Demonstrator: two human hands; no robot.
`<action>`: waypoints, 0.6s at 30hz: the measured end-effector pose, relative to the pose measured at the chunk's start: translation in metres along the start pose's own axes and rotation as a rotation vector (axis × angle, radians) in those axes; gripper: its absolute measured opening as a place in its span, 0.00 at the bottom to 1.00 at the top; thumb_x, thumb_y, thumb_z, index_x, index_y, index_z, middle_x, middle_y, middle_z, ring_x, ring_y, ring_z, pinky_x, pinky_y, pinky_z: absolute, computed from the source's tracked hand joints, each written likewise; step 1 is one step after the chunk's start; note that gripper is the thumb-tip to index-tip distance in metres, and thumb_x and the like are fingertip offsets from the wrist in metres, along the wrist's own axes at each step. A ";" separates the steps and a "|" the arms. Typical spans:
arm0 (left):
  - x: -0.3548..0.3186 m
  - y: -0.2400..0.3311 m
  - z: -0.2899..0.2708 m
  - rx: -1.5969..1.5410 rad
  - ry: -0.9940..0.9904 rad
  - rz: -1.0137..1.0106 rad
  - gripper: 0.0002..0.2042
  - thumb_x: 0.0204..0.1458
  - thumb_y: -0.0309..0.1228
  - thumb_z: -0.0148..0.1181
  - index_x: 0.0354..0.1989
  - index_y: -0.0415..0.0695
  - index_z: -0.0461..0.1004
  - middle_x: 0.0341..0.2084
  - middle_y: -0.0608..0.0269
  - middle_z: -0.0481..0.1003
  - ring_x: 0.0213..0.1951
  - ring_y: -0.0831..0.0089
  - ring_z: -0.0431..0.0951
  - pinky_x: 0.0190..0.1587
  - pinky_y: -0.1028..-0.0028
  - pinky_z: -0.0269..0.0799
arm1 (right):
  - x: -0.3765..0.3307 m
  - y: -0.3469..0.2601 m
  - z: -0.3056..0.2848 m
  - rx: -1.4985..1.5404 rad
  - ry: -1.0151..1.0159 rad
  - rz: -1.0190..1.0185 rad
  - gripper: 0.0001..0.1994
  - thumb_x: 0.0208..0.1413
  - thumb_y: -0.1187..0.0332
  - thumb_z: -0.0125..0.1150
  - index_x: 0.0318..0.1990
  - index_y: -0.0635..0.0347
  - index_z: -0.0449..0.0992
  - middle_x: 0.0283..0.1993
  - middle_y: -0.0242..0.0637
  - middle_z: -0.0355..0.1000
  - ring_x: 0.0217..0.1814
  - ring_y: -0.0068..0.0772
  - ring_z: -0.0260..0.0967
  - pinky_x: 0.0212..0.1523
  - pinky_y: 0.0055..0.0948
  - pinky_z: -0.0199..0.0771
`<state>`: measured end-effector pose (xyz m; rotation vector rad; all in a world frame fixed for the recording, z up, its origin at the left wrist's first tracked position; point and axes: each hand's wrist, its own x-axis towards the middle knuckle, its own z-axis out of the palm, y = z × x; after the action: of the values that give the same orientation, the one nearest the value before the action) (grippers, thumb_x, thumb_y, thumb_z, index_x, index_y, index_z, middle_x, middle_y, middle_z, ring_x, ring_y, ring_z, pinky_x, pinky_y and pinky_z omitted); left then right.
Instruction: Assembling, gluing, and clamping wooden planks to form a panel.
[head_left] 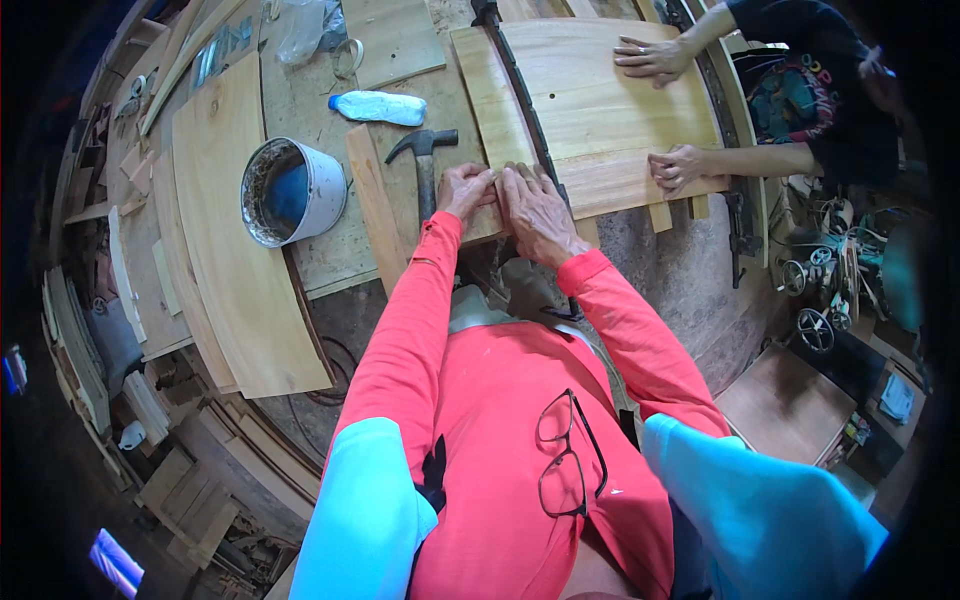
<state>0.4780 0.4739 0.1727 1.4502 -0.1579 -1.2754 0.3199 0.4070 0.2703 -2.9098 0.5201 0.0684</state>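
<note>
Sawdust and offcuts are strewn over the wooden desk (320,250) of a cluttered workshop. In the head view, the left hand (465,190) and right hand (540,212) are laid side by side on the near edge of a pale wooden panel (600,110) at 12 o'clock, their fingers (520,180) pressed flat and close together, nothing pinched. A dark clamp bar (520,90) is seen crossing the panel. A hammer (424,160) lies just beside the left hand; a white bucket (292,192) stands at 10 o'clock. A co-worker's hands (655,58) steady the far side. Uneven pressure could probably shift the boards out of line, and fingertips could be caught near the clamp.
</note>
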 end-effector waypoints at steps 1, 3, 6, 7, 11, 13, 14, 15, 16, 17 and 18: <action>-0.002 0.002 0.002 0.002 -0.001 -0.007 0.16 0.56 0.31 0.65 0.47 0.31 0.78 0.36 0.52 0.82 0.33 0.69 0.83 0.35 0.71 0.83 | 0.000 0.002 -0.001 0.029 -0.036 0.025 0.48 0.31 0.73 0.70 0.66 0.77 0.55 0.68 0.61 0.61 0.72 0.55 0.59 0.76 0.46 0.49; -0.003 0.007 0.006 0.100 0.060 -0.006 0.14 0.57 0.31 0.64 0.44 0.31 0.78 0.33 0.53 0.82 0.32 0.70 0.83 0.35 0.72 0.83 | 0.000 0.006 -0.004 0.124 -0.097 0.038 0.48 0.31 0.74 0.69 0.66 0.77 0.56 0.67 0.61 0.61 0.72 0.56 0.59 0.76 0.46 0.50; -0.003 0.020 0.011 0.421 0.045 0.000 0.14 0.60 0.33 0.62 0.46 0.32 0.78 0.33 0.54 0.81 0.30 0.68 0.84 0.32 0.71 0.83 | -0.001 0.009 -0.006 0.126 -0.123 -0.002 0.47 0.32 0.74 0.68 0.66 0.78 0.55 0.67 0.62 0.62 0.72 0.56 0.59 0.76 0.46 0.50; 0.001 0.018 0.007 0.419 0.055 -0.006 0.14 0.60 0.33 0.62 0.46 0.32 0.78 0.33 0.54 0.81 0.30 0.68 0.84 0.32 0.71 0.83 | 0.001 0.009 -0.006 0.154 -0.078 0.004 0.46 0.34 0.75 0.69 0.65 0.79 0.56 0.67 0.63 0.62 0.73 0.57 0.58 0.75 0.45 0.52; 0.006 0.021 0.012 0.660 0.085 0.049 0.14 0.60 0.30 0.61 0.45 0.30 0.77 0.33 0.50 0.82 0.28 0.67 0.85 0.29 0.71 0.82 | 0.001 0.004 -0.005 0.150 0.017 0.063 0.44 0.36 0.75 0.68 0.66 0.81 0.56 0.67 0.64 0.61 0.74 0.58 0.57 0.75 0.45 0.53; -0.002 0.029 0.019 0.449 0.051 -0.022 0.14 0.60 0.31 0.61 0.47 0.31 0.76 0.34 0.51 0.81 0.28 0.66 0.85 0.28 0.70 0.82 | -0.002 0.010 0.000 0.113 -0.005 0.037 0.46 0.36 0.74 0.68 0.66 0.81 0.55 0.68 0.64 0.60 0.74 0.59 0.56 0.75 0.45 0.52; 0.002 0.028 0.015 0.448 0.047 -0.025 0.14 0.60 0.31 0.61 0.47 0.31 0.76 0.34 0.51 0.81 0.28 0.66 0.85 0.28 0.70 0.82 | -0.002 0.011 0.001 0.073 -0.019 -0.002 0.47 0.35 0.73 0.69 0.67 0.81 0.54 0.68 0.64 0.60 0.75 0.59 0.55 0.75 0.46 0.52; 0.006 0.028 0.008 0.391 0.011 -0.083 0.14 0.60 0.31 0.62 0.47 0.31 0.75 0.34 0.52 0.81 0.29 0.67 0.84 0.28 0.70 0.82 | 0.000 0.013 0.001 0.071 -0.021 0.003 0.47 0.35 0.73 0.69 0.67 0.81 0.54 0.68 0.64 0.60 0.75 0.59 0.55 0.75 0.46 0.52; 0.009 0.025 0.001 0.331 -0.018 -0.137 0.14 0.60 0.31 0.62 0.47 0.31 0.75 0.34 0.52 0.81 0.29 0.67 0.84 0.29 0.70 0.82 | 0.004 0.012 0.001 0.063 -0.056 -0.017 0.48 0.34 0.72 0.71 0.67 0.82 0.54 0.68 0.64 0.59 0.75 0.59 0.55 0.75 0.46 0.52; 0.010 0.020 -0.002 0.328 -0.018 -0.133 0.14 0.60 0.31 0.62 0.47 0.31 0.75 0.34 0.52 0.81 0.29 0.67 0.84 0.29 0.70 0.82 | 0.006 0.010 0.000 0.053 -0.090 -0.037 0.50 0.33 0.70 0.72 0.67 0.82 0.53 0.69 0.64 0.59 0.75 0.58 0.55 0.76 0.46 0.51; 0.009 0.015 -0.004 0.259 -0.008 -0.120 0.14 0.59 0.32 0.63 0.45 0.33 0.76 0.31 0.53 0.81 0.27 0.68 0.84 0.27 0.70 0.81 | 0.005 0.007 -0.002 0.048 -0.086 -0.040 0.50 0.33 0.70 0.72 0.67 0.82 0.53 0.69 0.64 0.59 0.75 0.58 0.55 0.76 0.46 0.51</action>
<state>0.4925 0.4648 0.1774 1.6966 -0.2521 -1.3968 0.3220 0.3985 0.2709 -2.8546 0.4424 0.1728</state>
